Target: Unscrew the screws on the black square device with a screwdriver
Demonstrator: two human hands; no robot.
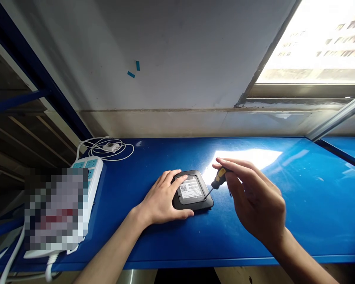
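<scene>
A small black square device (195, 193) lies bottom-up on the blue table (284, 213), with a white label and a QR code showing. My left hand (162, 199) rests on its left side, fingers laid over the top edge and thumb along the front edge, holding it down. My right hand (251, 197) pinches a small screwdriver (217, 182) with a black and yellow handle. The screwdriver's tip touches the device near its right edge.
A white power strip (90, 167) lies at the table's left end beside a blurred patch. A coiled white cable with a small adapter (111, 147) sits behind it. A grey wall and a window ledge (284, 106) stand at the back. Dark shelving is at the left.
</scene>
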